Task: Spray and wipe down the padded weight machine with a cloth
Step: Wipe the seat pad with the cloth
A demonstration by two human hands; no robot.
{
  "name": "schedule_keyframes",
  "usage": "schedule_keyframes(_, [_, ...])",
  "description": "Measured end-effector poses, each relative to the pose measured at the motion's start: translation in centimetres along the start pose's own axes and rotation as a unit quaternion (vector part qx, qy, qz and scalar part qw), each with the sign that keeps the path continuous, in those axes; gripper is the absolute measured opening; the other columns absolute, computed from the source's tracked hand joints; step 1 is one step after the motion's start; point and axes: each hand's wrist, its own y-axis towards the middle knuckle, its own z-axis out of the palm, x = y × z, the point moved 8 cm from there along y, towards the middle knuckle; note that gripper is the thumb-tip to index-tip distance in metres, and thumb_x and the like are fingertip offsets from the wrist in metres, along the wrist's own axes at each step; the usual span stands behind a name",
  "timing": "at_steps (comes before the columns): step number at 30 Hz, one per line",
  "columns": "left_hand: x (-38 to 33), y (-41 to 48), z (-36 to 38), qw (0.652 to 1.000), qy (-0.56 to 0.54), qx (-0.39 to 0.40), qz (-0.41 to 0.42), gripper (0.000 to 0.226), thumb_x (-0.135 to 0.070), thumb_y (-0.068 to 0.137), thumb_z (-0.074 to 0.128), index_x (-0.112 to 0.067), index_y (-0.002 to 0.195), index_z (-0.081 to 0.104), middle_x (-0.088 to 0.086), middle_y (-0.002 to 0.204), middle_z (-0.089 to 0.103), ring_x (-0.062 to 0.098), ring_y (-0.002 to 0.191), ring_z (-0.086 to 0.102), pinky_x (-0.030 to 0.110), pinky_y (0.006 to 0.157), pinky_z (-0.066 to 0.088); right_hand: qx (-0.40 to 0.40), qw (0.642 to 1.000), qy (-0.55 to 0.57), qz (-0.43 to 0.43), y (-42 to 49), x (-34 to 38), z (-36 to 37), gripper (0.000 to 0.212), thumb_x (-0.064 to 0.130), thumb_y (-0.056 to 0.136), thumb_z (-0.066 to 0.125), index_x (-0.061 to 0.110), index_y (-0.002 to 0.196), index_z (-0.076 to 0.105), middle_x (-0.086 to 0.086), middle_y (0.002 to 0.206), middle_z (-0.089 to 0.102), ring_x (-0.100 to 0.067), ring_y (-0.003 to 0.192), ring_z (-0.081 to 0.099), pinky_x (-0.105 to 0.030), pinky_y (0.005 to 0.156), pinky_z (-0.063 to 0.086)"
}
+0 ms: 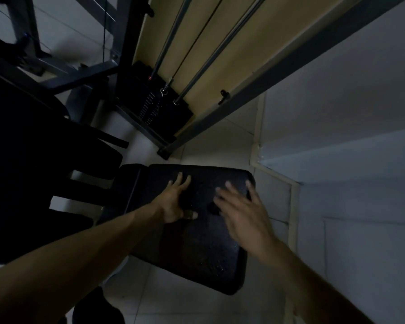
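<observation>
The padded seat [197, 242] of the weight machine lies low in the middle of the dim view, a black cushion over pale floor tiles [173, 305], with small bright specks on its surface that may be droplets; the light is too poor to be sure. The left hand [173, 202] rests flat on the pad's far part, fingers spread, its grip released and holding nothing. The right hand [241, 211] is above the pad just beside it, fingers spread and blurred; its grip is also released, and whether it touches the pad cannot be told. No cloth or spray bottle can be made out. To the left, further black pads [45, 160] merge into shadow with edges hard to trace. Beyond the seat stands the weight stack [154, 104] with two metal guide rods [204, 64] and a cable, inside a grey frame [278, 66] cut off at the top. Marks on the stack's plates are too small to read.
</observation>
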Motion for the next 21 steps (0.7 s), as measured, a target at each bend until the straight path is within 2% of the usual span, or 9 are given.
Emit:
schedule_keyframes(4, [0.4, 0.2, 0.1, 1.000, -0.008, -0.005, 0.010, 0.128, -0.051, 0.073, 0.086, -0.037, 0.162, -0.005, -0.008, 0.167, -0.024, 0.029, 0.155, -0.015, 0.053, 0.126, 0.007, -0.048, 0.988, 0.021, 0.143, 6.7, -4.3, 1.5, 0.032, 0.007, 0.090, 0.075, 0.015, 0.120, 0.074, -0.008, 0.135, 0.067, -0.031, 0.136, 0.056, -0.064, 0.121, 0.024])
schedule_keyframes(6, [0.4, 0.2, 0.1, 1.000, -0.007, -0.005, 0.011, 0.127, -0.050, 0.074, 0.086, -0.037, 0.162, -0.005, -0.008, 0.167, -0.024, 0.029, 0.155, -0.015, 0.052, 0.126, 0.006, -0.040, 0.985, 0.032, 0.167, 6.8, -3.7, 1.7, 0.035, 0.008, 0.093, 0.072, 0.016, 0.126, 0.071, -0.009, 0.138, 0.065, -0.032, 0.139, 0.052, -0.059, 0.122, 0.023])
schedule_keyframes(10, [0.4, 0.1, 0.0, 1.000, 0.008, 0.001, 0.013, 0.126, -0.047, 0.076, 0.086, -0.036, 0.162, -0.006, -0.006, 0.167, -0.024, 0.030, 0.155, -0.015, 0.053, 0.125, 0.007, 0.044, 0.998, 0.019, 0.032, 0.9, 3.6, 1.3, 0.045, 0.024, 0.097, 0.061, 0.020, 0.143, 0.060, -0.006, 0.152, 0.054, -0.027, 0.148, 0.041, -0.052, 0.125, 0.025])
schedule_keyframes(13, [0.5, 0.2, 0.2, 1.000, 0.017, 0.003, 0.016, 0.128, -0.051, 0.075, 0.085, -0.038, 0.161, -0.009, -0.006, 0.167, -0.025, 0.032, 0.155, -0.015, 0.054, 0.125, 0.008, 0.077, 0.996, 0.005, -0.039, -2.9, 5.7, 1.6, 0.054, 0.023, 0.089, 0.071, 0.017, 0.142, 0.061, -0.008, 0.158, 0.048, -0.025, 0.148, 0.042, -0.050, 0.123, 0.026])
schedule_keyframes(15, [0.5, 0.1, 0.3, 1.000, 0.007, 0.004, 0.021, 0.128, -0.053, 0.075, 0.084, -0.038, 0.161, -0.009, -0.006, 0.166, -0.026, 0.031, 0.155, -0.016, 0.053, 0.125, 0.007, 0.067, 0.997, -0.017, -0.045, -2.0, 3.9, 1.1, 0.055, 0.022, 0.087, 0.077, 0.016, 0.139, 0.063, -0.008, 0.161, 0.042, -0.024, 0.147, 0.044, -0.055, 0.122, 0.024])
schedule_keyframes(18, [0.6, 0.1, 0.2, 1.000, 0.009, -0.004, 0.029, 0.126, -0.055, 0.076, 0.083, -0.037, 0.161, -0.009, -0.007, 0.167, -0.026, 0.029, 0.155, -0.016, 0.052, 0.125, 0.007, 0.006, 0.999, -0.046, 0.026, 3.1, -0.6, 0.6, 0.044, 0.016, 0.090, 0.074, 0.010, 0.133, 0.067, -0.009, 0.157, 0.048, -0.027, 0.144, 0.048, -0.061, 0.121, 0.026])
schedule_keyframes(21, [0.7, 0.1, 0.2, 0.999, 0.010, -0.005, 0.033, 0.126, -0.058, 0.075, 0.082, -0.038, 0.161, -0.009, -0.009, 0.167, -0.025, 0.027, 0.155, -0.015, 0.053, 0.127, 0.008, -0.002, 0.991, -0.036, 0.126, 6.7, -3.3, 1.3, 0.045, 0.007, 0.093, 0.070, 0.006, 0.137, 0.062, -0.013, 0.150, 0.055, -0.032, 0.144, 0.047, -0.062, 0.121, 0.028])
